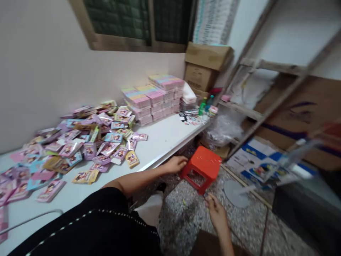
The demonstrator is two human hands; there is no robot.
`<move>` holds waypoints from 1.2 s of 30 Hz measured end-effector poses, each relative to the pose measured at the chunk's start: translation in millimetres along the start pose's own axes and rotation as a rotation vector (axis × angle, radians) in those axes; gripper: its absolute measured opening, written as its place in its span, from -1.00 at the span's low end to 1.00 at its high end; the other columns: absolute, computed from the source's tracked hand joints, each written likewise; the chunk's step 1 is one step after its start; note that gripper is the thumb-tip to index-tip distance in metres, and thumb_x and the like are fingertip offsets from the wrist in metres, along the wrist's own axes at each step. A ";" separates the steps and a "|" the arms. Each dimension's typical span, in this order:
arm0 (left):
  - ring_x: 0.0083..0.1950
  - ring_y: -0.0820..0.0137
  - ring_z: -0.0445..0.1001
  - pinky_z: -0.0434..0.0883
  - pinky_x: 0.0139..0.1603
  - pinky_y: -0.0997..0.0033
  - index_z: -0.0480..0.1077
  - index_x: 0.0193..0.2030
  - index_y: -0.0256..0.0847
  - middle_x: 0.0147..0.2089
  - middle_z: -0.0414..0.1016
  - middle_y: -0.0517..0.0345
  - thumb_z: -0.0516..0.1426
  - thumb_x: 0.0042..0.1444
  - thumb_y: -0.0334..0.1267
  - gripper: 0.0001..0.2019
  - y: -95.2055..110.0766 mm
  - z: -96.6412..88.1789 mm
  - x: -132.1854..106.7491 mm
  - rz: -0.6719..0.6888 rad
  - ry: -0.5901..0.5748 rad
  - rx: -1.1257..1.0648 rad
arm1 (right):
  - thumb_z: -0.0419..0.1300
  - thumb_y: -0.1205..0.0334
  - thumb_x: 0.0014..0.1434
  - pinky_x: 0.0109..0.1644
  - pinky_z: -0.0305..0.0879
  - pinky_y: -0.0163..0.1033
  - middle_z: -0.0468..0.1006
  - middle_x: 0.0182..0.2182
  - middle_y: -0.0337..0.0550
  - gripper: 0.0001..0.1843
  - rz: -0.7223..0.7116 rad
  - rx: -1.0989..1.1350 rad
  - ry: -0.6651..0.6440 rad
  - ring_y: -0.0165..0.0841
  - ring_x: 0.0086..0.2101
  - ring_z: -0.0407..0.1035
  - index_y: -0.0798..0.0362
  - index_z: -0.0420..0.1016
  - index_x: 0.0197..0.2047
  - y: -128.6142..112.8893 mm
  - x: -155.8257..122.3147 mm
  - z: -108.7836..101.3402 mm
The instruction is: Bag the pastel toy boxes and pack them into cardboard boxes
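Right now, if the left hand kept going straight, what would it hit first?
Probably the red plastic stool just past the left hand; depth is unclear, so they may already touch.

White painted walls [39, 71] enclose the room, and a window [117, 21] with a wooden frame and dark green panes sits high in the back wall. Cardboard boxes [207, 67] are stacked in the corner. A wooden ladder [269, 96] leans in front of a brown cardboard sheet [306, 113] on the right. A white surface [165, 142] runs along the wall, with a red plastic stool [201, 167] just beside it on the speckled terrazzo floor [183, 227]. The light is soft and even.
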State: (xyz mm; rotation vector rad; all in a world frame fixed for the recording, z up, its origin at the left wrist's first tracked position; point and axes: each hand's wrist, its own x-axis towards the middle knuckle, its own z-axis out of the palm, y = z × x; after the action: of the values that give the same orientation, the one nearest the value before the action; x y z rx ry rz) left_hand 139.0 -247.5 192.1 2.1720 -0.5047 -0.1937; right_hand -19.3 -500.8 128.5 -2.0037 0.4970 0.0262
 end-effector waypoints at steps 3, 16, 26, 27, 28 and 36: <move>-0.05 0.29 0.56 0.46 0.04 0.32 0.47 0.02 -0.21 -0.02 0.61 0.02 0.04 0.23 -0.22 -0.70 -59.5 -119.4 23.2 -0.226 0.392 0.004 | 0.11 -0.39 -0.04 -0.09 0.51 0.00 0.65 -0.19 0.13 -0.25 -0.098 0.079 -0.246 -0.06 -0.28 0.60 0.07 0.53 -0.05 -94.6 74.0 68.6; -0.08 0.21 0.54 0.43 0.01 0.25 0.46 -0.10 -0.20 -0.10 0.59 0.01 0.02 0.13 -0.09 -0.66 -229.5 -381.7 107.5 -0.399 0.964 -0.025 | 0.17 -0.26 0.11 0.33 0.10 0.12 0.25 0.29 0.32 -0.07 -0.600 -0.265 -0.149 0.01 0.28 0.17 0.19 0.16 0.35 -479.0 402.8 306.9; -0.23 0.29 0.55 0.46 -0.16 0.31 0.45 -0.19 -0.17 -0.23 0.57 0.10 0.02 0.19 -0.08 -0.73 -226.4 -372.0 199.7 -0.236 0.777 -0.289 | 0.33 -0.28 -0.02 0.34 -0.04 0.28 -0.21 0.42 0.41 0.20 -0.548 -0.717 -0.013 0.30 0.35 -0.14 0.14 -0.08 0.47 -599.7 514.0 353.0; -0.23 0.30 0.55 0.47 -0.15 0.31 0.45 -0.19 -0.18 -0.23 0.57 0.10 0.02 0.20 -0.10 -0.74 -221.7 -374.7 212.8 -0.220 0.767 -0.296 | 0.33 -0.22 0.01 0.33 0.00 0.26 -0.13 0.40 0.39 0.10 -0.565 -0.735 0.017 0.29 0.33 -0.05 0.14 0.01 0.44 -597.1 507.9 355.2; -0.21 0.30 0.55 0.47 -0.13 0.31 0.45 -0.18 -0.18 -0.23 0.57 0.09 0.02 0.21 -0.12 -0.75 -217.1 -379.1 227.3 -0.205 0.766 -0.294 | 0.32 -0.15 0.04 0.31 0.05 0.23 -0.02 0.36 0.37 -0.01 -0.598 -0.745 0.051 0.26 0.29 0.03 0.15 0.11 0.39 -593.7 498.9 357.2; 0.24 0.07 0.42 0.36 0.20 0.11 0.32 0.19 -0.44 0.24 0.40 -0.35 -0.04 0.33 -0.06 -0.50 -210.7 -435.8 344.2 -0.388 0.796 -0.128 | -0.12 -0.15 0.33 0.32 0.06 0.16 0.35 0.18 0.27 -0.30 -0.902 -0.518 0.237 0.05 0.23 0.17 0.23 0.24 0.29 -594.9 477.3 355.8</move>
State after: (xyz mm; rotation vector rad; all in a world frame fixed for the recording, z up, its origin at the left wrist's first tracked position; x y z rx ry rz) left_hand 647.4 38.6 303.4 1.9938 0.3691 0.4124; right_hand 697.5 -123.0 355.8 -2.5869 -0.3464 -0.7046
